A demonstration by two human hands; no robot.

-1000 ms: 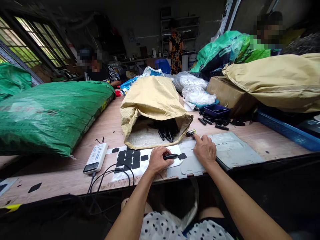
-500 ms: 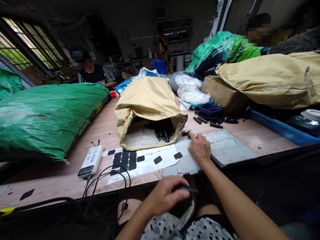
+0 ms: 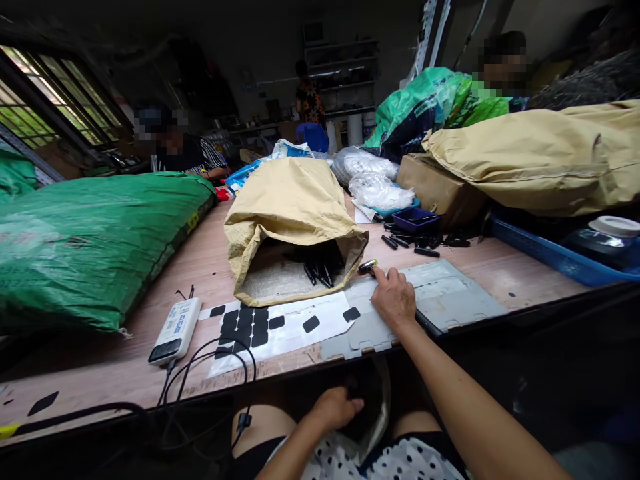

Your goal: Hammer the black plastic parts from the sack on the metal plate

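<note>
My right hand [image 3: 393, 295] rests over a grey board [image 3: 457, 293] near the table's front edge. Its closed fingers are at the near end of a small silver-and-black cylindrical piece [image 3: 368, 267] with a yellowish tip; its exact kind is unclear. A black rod-like thing [image 3: 429, 323] lies beside my right wrist. Below the table edge, my left hand [image 3: 336, 408] is over an open pale-rimmed bag [image 3: 383, 400] between my knees. The left thumb shows, but most fingers are lost in shadow, and I see nothing in them. Black pen-like pieces [image 3: 320, 273] lie inside the beige sack [image 3: 295, 200].
A white sheet with black stickers [image 3: 245, 327] lies by a white power bank [image 3: 175, 330] with cables. A green sack [image 3: 100, 247] fills the left. More black pieces [image 3: 427, 252], a purple tray [image 3: 417, 220] and a blue tray [image 3: 550, 250] are right. Co-workers are beyond.
My left hand has moved down from the table's edge into the shadow over the bag. The dark piece in it no longer shows. My right hand has hardly moved.
</note>
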